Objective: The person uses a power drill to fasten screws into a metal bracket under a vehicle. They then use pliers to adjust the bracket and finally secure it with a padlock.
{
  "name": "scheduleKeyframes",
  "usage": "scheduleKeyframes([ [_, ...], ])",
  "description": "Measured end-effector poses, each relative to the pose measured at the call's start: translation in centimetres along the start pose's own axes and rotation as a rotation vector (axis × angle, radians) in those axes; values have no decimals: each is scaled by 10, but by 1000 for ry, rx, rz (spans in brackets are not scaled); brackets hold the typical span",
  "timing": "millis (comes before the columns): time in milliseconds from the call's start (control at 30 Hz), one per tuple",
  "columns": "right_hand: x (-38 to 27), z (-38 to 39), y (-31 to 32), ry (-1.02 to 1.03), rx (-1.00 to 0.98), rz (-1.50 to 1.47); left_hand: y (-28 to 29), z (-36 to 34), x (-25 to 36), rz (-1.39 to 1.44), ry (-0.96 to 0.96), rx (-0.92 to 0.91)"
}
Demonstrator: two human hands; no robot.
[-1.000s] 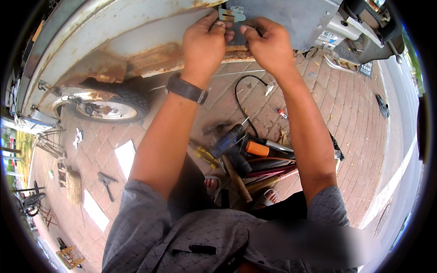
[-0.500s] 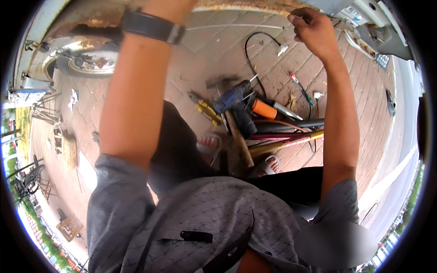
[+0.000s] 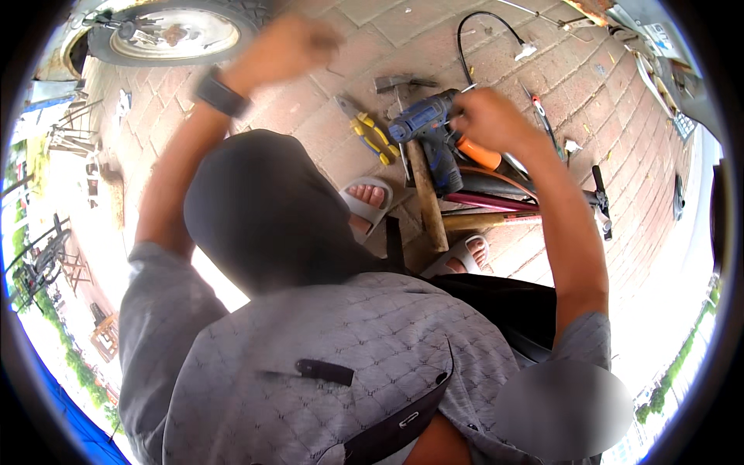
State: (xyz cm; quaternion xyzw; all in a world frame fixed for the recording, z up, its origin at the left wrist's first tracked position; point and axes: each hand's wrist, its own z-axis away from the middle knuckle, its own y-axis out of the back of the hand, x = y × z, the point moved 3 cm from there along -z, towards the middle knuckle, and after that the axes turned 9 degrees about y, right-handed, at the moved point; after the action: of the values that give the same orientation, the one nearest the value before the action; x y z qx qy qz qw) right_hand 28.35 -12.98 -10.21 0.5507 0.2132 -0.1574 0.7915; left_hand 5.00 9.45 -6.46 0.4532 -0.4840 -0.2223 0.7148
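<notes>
My left hand [image 3: 291,48], smeared by motion, is raised over the brick paving right of a wheel; its fingers cannot be made out. A dark watch band circles that wrist. My right hand [image 3: 496,122] has curled fingers above the front end of a blue and black cordless drill [image 3: 422,116]; whether anything small is in them is hidden. Under the right hand an orange-handled tool [image 3: 479,153] shows in part. A hammer [image 3: 422,182] with a wooden handle lies beneath the drill. Left of the drill rest yellow-handled pliers [image 3: 373,138].
A vehicle wheel [image 3: 174,35] stands at the far left. Dark and red long-handled tools [image 3: 492,200] lie by my sandaled feet. A black cable [image 3: 465,46] curves across the paving. A red and green screwdriver-like tool [image 3: 545,124] lies right. Rusty vehicle bodywork [image 3: 593,12] edges the top right.
Both hands have come down from the rusty bodywork toward me. The right hand is now over the drill, the left near the wheel. The view has shifted, and my left knee shows more.
</notes>
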Motion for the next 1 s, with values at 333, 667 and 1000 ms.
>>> scheduleKeyframes([
  [333,-60,19,-36,56,-94,-24,-212,40,-17,-161,-186,35],
  [667,-78,-1,-25,119,-10,-29,-200,62,-43,-355,-196,-95],
  [1000,-88,-4,38,92,258,-418,4,63,20,-256,-98,-164],
])
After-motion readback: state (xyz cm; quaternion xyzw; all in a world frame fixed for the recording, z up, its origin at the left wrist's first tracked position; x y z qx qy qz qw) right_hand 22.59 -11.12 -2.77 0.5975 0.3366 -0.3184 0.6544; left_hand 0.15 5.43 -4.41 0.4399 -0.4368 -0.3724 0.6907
